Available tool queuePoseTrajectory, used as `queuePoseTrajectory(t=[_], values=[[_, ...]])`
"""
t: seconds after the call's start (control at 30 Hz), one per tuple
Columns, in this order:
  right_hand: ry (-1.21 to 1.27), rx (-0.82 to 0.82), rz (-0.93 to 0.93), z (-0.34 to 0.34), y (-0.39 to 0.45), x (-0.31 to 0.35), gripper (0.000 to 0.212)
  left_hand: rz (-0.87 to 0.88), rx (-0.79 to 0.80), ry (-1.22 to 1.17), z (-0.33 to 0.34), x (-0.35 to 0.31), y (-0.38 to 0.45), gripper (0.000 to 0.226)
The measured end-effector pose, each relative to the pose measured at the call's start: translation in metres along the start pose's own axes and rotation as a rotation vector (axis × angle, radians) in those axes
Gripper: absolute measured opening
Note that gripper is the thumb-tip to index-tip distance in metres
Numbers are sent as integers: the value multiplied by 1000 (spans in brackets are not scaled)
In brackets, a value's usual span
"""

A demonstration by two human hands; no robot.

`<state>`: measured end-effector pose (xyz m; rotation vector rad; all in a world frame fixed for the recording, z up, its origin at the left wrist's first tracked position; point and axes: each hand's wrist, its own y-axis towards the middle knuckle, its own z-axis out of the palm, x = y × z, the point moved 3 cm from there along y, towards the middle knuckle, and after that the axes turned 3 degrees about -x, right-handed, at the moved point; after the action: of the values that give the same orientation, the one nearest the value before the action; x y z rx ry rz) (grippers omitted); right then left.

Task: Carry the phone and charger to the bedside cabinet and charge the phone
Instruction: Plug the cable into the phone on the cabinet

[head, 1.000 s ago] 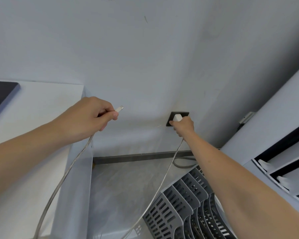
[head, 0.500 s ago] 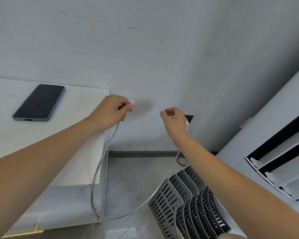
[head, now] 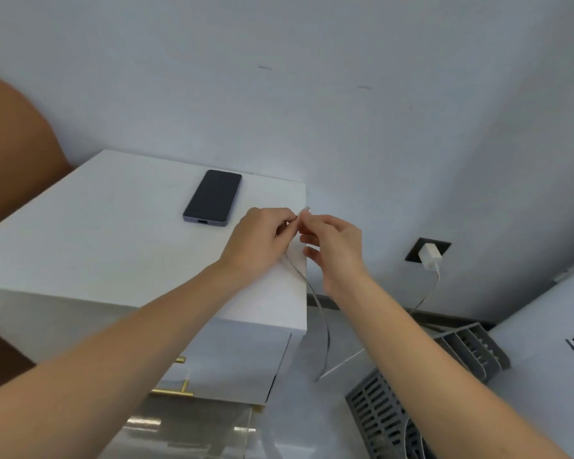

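Observation:
A dark phone lies face up on the white bedside cabinet, its port end toward me. The white charger plug sits in the dark wall socket at the right. Its white cable hangs down beside the cabinet's right edge and loops up to my hands. My left hand pinches the cable near its connector end over the cabinet's right corner. My right hand meets it there, fingertips on the same cable end.
A grey slatted rack lies on the floor at the lower right. A white unit stands at the far right. A brown headboard rises at the left. The cabinet has gold drawer handles.
My right hand left the plug in the socket and came over to my left hand at the cable end. The view swung left, bringing the cabinet and phone toward the centre.

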<state>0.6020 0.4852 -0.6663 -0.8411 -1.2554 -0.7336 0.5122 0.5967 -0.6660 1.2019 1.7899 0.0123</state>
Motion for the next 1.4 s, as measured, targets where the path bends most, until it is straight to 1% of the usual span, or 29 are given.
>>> queuePoseTrajectory(t=[0.07, 0.2, 0.27, 0.33, 0.4, 0.43, 0.47, 0.5, 0.57, 0.63, 0.67, 0.73, 0.83, 0.9, 1.0, 1.1, 1.27, 1.4], values=[[-5, -4, -14, 7, 0, 1, 18, 8, -32, -6, -3, 3, -3, 39], [-6, 4, 4, 11, 2, 5, 17, -11, -61, -23, -5, 6, -1, 34], [10, 16, 13, 11, 3, 5, 16, -50, -126, -49, -10, 7, -3, 30], [5, 28, -1, 12, 4, 5, 17, -107, -237, -71, -22, 12, -4, 25], [-16, 50, -25, 14, 4, 6, 19, -139, -360, 39, -42, 19, -3, 19], [-28, 64, -35, 16, 4, 5, 21, -149, -395, 149, -53, 23, 0, 17], [-43, 77, -44, 18, 3, 5, 22, -170, -393, 274, -61, 28, 6, 20], [-65, 87, -56, 21, 2, 5, 24, -217, -348, 408, -66, 35, 14, 32], [-115, 103, -86, 26, 0, 4, 26, -399, -163, 639, -71, 50, 30, 65], [-159, 111, -114, 31, -1, 3, 27, -592, 17, 729, -72, 60, 40, 85], [-179, 114, -123, 33, -2, 3, 28, -635, 78, 744, -70, 64, 44, 89], [-214, 124, -133, 36, -5, 1, 28, -616, 134, 796, -65, 68, 52, 82], [-285, 139, -118, 40, -11, -5, 28, -562, 147, 846, -64, 64, 63, 57], [-323, 156, -109, 42, -15, -10, 29, -578, 196, 803, -67, 59, 68, 57], [-393, 166, -136, 43, -20, -14, 33, -698, 245, 631, -67, 49, 67, 61], [-451, 172, -176, 45, -22, -13, 30, -771, 229, 459, -63, 41, 66, 57], [-471, 149, -205, 45, -22, -12, 31, -891, 161, 146, -56, 33, 65, 54], [-481, 113, -224, 44, -21, -12, 32, -915, 127, 45, -51, 29, 65, 51]])
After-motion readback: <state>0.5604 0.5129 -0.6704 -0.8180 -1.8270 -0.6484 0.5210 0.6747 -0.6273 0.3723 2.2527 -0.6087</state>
